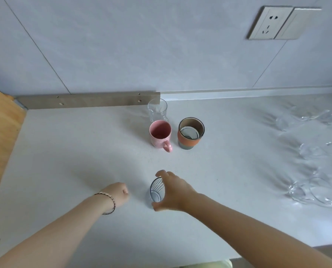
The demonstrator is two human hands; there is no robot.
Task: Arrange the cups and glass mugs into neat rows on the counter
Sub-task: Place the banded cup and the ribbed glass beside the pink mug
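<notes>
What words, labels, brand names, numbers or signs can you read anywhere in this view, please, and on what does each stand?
None can be read.
The pink mug, the orange-banded cup, the blue-striped cup that the right hand grips, the clear glass and the wall socket show no lettering.

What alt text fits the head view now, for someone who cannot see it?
The right hand grips a small blue-striped cup on the white counter, with the left hand fisted beside it. Behind stand a pink mug, an orange-banded cup and a clear glass; glass mugs are scattered at right.
</notes>
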